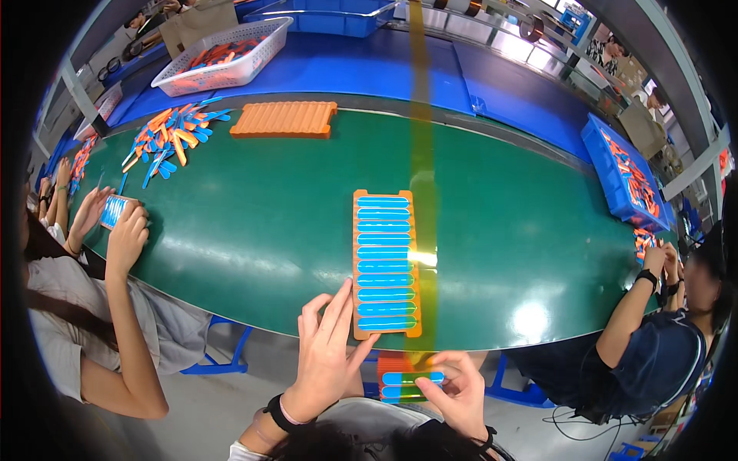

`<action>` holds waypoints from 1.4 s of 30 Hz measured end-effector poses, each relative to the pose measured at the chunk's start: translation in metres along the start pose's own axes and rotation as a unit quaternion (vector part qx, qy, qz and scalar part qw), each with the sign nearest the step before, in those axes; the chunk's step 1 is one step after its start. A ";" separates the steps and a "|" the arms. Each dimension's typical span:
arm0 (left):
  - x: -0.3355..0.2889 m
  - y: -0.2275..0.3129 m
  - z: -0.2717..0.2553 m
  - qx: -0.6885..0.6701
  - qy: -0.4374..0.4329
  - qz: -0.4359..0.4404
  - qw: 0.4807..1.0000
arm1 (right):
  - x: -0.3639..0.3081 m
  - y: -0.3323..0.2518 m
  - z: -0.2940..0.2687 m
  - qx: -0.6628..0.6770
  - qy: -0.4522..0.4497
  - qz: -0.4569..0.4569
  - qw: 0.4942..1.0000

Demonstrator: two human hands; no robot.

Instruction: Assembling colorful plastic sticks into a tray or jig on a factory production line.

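Note:
An orange ribbed rack (pixel 357 230) lies lengthwise on the green table, with several blue flat strips (pixel 384 266) set crosswise in its grooves. My left hand (pixel 327 346) rests against the rack's near left corner, fingers stretched along its side and thumb at its front edge. Below the table's front edge, my right hand (pixel 460 388) is closed on the right end of a blue strip (pixel 400 379), thumb on top. A second blue strip (pixel 401 393) shows just under it. Behind them is a ribbed orange piece (pixel 393 363), partly hidden; I cannot tell what supports it.
An orange rack (pixel 283 119) without strips lies at the table's far side, beside a loose orange and blue strip pile (pixel 173 134). A white basket (pixel 223 69) and a blue bin (pixel 626 177) hold more strips. People work at left (pixel 100 307) and right (pixel 646 338).

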State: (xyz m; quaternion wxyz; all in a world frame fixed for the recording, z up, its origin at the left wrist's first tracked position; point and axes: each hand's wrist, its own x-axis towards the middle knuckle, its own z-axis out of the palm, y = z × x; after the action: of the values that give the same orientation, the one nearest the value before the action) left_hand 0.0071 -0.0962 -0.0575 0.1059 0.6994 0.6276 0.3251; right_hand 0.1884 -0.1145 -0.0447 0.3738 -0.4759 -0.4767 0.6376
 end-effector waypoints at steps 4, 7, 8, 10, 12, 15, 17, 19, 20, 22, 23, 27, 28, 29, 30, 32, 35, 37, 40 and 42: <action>-0.015 0.005 0.000 0.012 -0.017 0.008 1.000 | -0.001 -0.001 0.005 0.097 0.067 0.007 0.993; -0.026 0.016 -0.002 0.014 -0.052 0.016 0.998 | -0.005 0.003 0.004 0.098 0.102 0.016 0.990; -0.027 0.020 -0.002 0.022 -0.063 0.028 0.997 | -0.007 0.004 0.003 0.092 0.119 0.008 0.989; -0.028 0.021 0.006 0.033 -0.071 0.043 0.996 | -0.008 0.007 0.003 0.095 0.135 0.007 0.986; -0.024 0.025 0.010 0.040 -0.071 0.044 0.996 | -0.006 0.009 0.002 0.098 0.155 0.004 0.983; -0.021 0.027 0.018 0.061 -0.059 0.053 0.995 | 0.000 0.011 0.000 0.090 0.203 0.012 0.975; -0.020 0.027 0.020 0.073 -0.051 0.058 0.994 | 0.002 0.012 -0.001 0.103 0.199 0.005 0.975; -0.020 0.027 0.022 0.061 -0.043 0.047 0.996 | 0.001 0.013 -0.005 0.086 0.190 0.023 0.978; -0.020 0.026 0.021 0.061 -0.045 0.048 0.996 | 0.001 0.012 -0.005 0.078 0.185 0.023 0.979; -0.016 0.023 0.019 0.055 -0.049 0.060 0.996 | 0.002 0.011 -0.005 0.077 0.186 0.025 0.979; -0.015 0.020 0.018 0.053 -0.050 0.061 0.995 | 0.002 0.011 -0.004 0.077 0.188 0.026 0.979; -0.007 0.002 0.017 0.025 0.034 0.172 0.984 | 0.002 0.010 -0.002 0.094 0.207 0.018 0.974; -0.004 -0.005 0.013 0.023 0.022 0.267 0.963 | 0.003 0.010 -0.001 0.100 0.208 0.013 0.973; -0.002 -0.008 0.011 0.020 0.009 0.361 0.932 | 0.003 0.009 0.000 0.101 0.208 0.014 0.973; 0.001 -0.008 0.009 0.018 -0.006 0.373 0.927 | 0.004 0.008 0.001 0.096 0.221 0.027 0.970; 0.007 -0.009 0.005 0.034 -0.046 0.393 0.918 | 0.004 0.008 0.002 0.092 0.234 0.041 0.967; 0.007 -0.013 0.010 0.020 -0.067 0.404 0.912 | 0.002 0.007 0.000 0.094 0.230 0.041 0.968; 0.010 -0.012 0.007 0.030 -0.081 0.404 0.911 | 0.003 0.004 -0.001 0.086 0.215 0.039 0.972; 0.010 -0.014 0.003 0.045 -0.092 0.413 0.905 | 0.004 -0.004 -0.014 -0.059 0.245 0.024 0.967; 0.012 -0.011 -0.003 0.055 -0.093 0.422 0.900 | 0.006 -0.018 -0.026 -0.073 0.233 -0.045 0.969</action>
State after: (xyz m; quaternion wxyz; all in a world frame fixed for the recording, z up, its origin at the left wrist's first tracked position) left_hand -0.0033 -0.0839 -0.0574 -0.0221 0.9306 0.2778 0.2372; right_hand 0.2122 -0.0975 -0.0311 0.4670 -0.6159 -0.4424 0.4548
